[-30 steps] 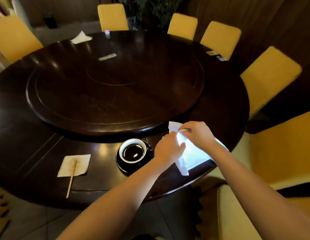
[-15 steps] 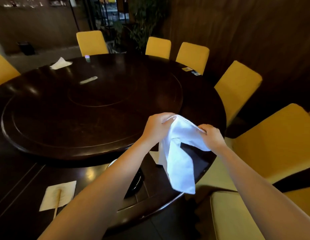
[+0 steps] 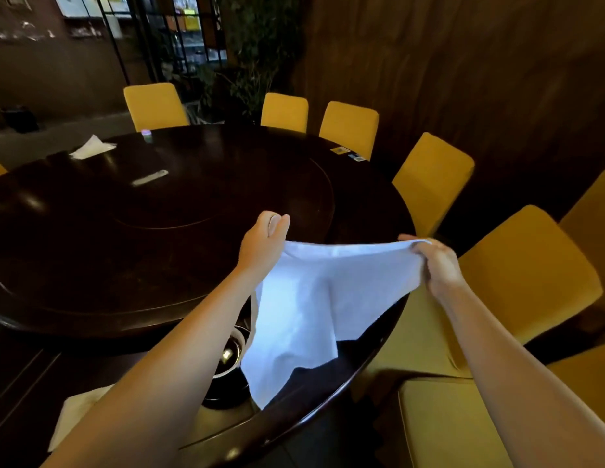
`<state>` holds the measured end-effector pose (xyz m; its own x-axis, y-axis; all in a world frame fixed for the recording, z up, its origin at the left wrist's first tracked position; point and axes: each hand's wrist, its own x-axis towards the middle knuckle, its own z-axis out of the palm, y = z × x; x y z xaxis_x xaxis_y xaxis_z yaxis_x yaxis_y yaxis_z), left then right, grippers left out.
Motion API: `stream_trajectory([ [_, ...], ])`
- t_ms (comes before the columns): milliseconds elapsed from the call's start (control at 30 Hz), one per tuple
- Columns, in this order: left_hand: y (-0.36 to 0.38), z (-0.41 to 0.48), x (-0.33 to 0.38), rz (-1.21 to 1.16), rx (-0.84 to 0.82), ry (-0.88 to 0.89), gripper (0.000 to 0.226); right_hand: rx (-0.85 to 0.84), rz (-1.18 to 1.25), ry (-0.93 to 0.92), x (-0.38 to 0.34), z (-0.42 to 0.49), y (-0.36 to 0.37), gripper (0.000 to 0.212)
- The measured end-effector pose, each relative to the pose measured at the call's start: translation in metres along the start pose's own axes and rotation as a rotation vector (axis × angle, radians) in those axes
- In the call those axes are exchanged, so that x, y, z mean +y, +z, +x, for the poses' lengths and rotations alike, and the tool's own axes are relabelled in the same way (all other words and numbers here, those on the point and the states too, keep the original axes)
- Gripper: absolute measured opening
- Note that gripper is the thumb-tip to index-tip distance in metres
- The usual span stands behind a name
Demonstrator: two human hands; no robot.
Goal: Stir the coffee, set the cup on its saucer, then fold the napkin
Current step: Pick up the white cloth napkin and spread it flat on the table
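You've got the white napkin [image 3: 314,298] up in the air, stretched wide between both hands above the near edge of the dark round worktop [image 3: 125,248]. Your left hand [image 3: 264,243] has its grip clamped on one top corner, fingers curled in over the cloth. Your right hand [image 3: 436,265] has its grip pinched tight on the opposite corner, out toward the yellow chair [image 3: 530,265]. The top hem runs nearly taut from one hand to the other, and the rest hangs loose, dropping to a point low down in front of you. That point dangles just beside the dark saucer [image 3: 223,396], where the cup [image 3: 232,352] sits, half hidden behind your left forearm and the cloth. Down at the lower left, a beige paper square [image 3: 75,413] lies flat on the worktop, partly covered by your arm. Far across, a crumpled tissue [image 3: 92,148] rests near the rim.
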<state>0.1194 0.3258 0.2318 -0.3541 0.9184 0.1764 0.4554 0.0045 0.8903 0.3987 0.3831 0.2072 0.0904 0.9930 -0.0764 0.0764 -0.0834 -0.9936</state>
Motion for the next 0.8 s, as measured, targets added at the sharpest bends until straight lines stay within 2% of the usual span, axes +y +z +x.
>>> stream_trajectory([
  [133, -0.004, -0.001, -0.004, 0.111, -0.272, 0.022, 0.06, 0.068, 0.158, 0.007, -0.034, -0.004, 0.005, 0.02],
  [167, -0.003, -0.003, -0.005, 0.186, -0.322, 0.054, 0.06, 0.064, 0.159, 0.0, -0.038, -0.004, 0.009, 0.024],
  [200, -0.001, -0.004, -0.006, 0.264, -0.351, 0.105, 0.051, 0.044, 0.14, -0.017, -0.041, -0.005, 0.015, 0.028],
  [267, 0.004, -0.007, -0.008, 0.354, -0.335, 0.187, 0.013, -0.013, -0.012, -0.091, -0.044, -0.006, 0.026, 0.022],
  [333, 0.007, -0.01, -0.008, 0.285, -0.289, 0.191, 0.03, -0.09, -0.188, -0.2, -0.042, -0.01, 0.033, 0.012],
  [400, 0.008, -0.012, -0.002, 0.148, -0.237, 0.104, 0.032, -0.188, -0.222, -0.236, -0.04, -0.013, 0.036, 0.01],
  [567, 0.012, -0.02, 0.018, -0.138, -0.177, -0.088, 0.035, -0.507, -0.339, -0.219, -0.04, -0.013, 0.032, 0.027],
  [667, 0.022, -0.026, 0.029, -0.331, -0.124, -0.189, 0.031, -0.792, -0.576, -0.219, -0.039, -0.005, 0.024, 0.047],
  [733, 0.036, -0.029, 0.038, -0.405, -0.131, -0.251, 0.028, -0.889, -0.798, -0.255, -0.033, 0.005, 0.018, 0.042],
  [800, 0.053, -0.033, 0.048, -0.428, -0.159, -0.313, 0.028, -0.871, -0.856, -0.322, -0.027, 0.017, 0.012, 0.02],
])
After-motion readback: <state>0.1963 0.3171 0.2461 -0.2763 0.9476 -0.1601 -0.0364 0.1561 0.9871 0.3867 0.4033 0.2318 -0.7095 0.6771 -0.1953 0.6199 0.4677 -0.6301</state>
